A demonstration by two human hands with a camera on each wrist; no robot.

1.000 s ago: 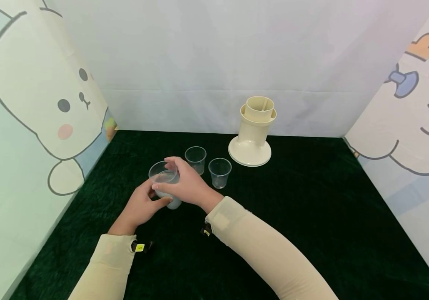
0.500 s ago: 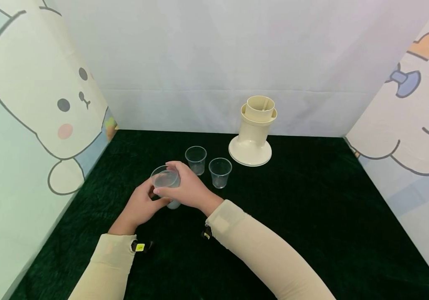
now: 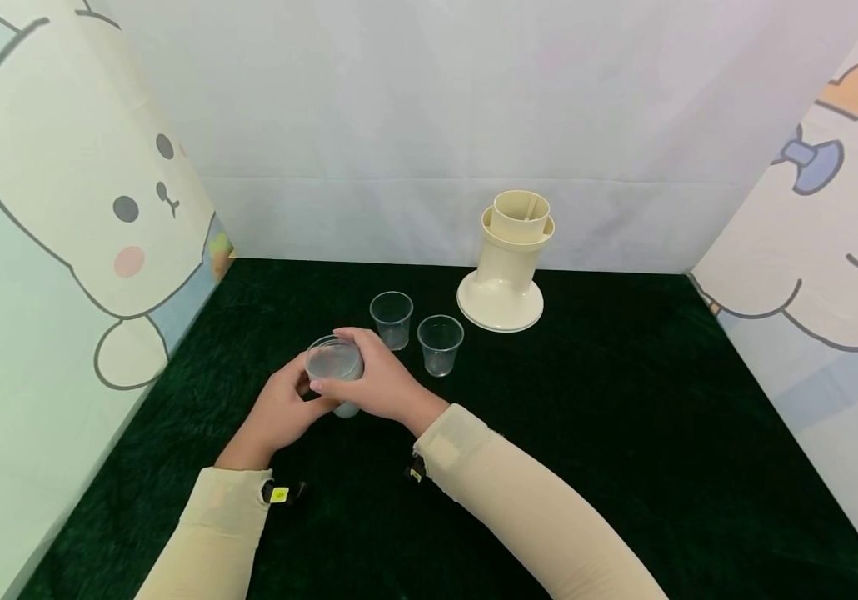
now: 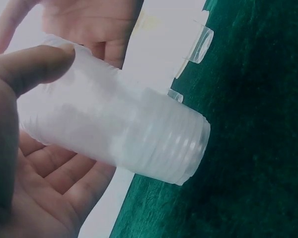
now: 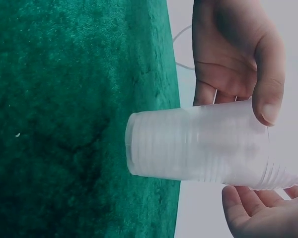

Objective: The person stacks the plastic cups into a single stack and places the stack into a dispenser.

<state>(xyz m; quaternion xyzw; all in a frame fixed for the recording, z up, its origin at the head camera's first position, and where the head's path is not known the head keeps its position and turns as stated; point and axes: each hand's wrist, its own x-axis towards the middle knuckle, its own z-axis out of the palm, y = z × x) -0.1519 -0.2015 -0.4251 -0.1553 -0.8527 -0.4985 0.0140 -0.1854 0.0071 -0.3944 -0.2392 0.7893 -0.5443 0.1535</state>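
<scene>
A nested stack of clear plastic cups (image 3: 335,363) stands upright between both hands, its base just showing below the fingers. My left hand (image 3: 281,415) grips the lower body of the stack, its thumb across the near side. Around the rims at the top, my right hand (image 3: 378,379) holds the stack between thumb and fingers. The left wrist view shows the stacked cups (image 4: 139,131) lengthwise, the left thumb over them and fingers behind. In the right wrist view the cup stack (image 5: 188,144) has its ridged base pointing left.
Two single clear cups stand upright beyond the hands, one farther back (image 3: 391,323) and one nearer right (image 3: 440,348). A cream plastic stand (image 3: 507,262) with a round base and tube-shaped top stands at the back. Dark green cloth (image 3: 586,417) covers the table; printed curtains surround it.
My right hand has moved down and slightly right, and the upper rim sits lower toward the left hand. The left hand, loose cups and stand stay put.
</scene>
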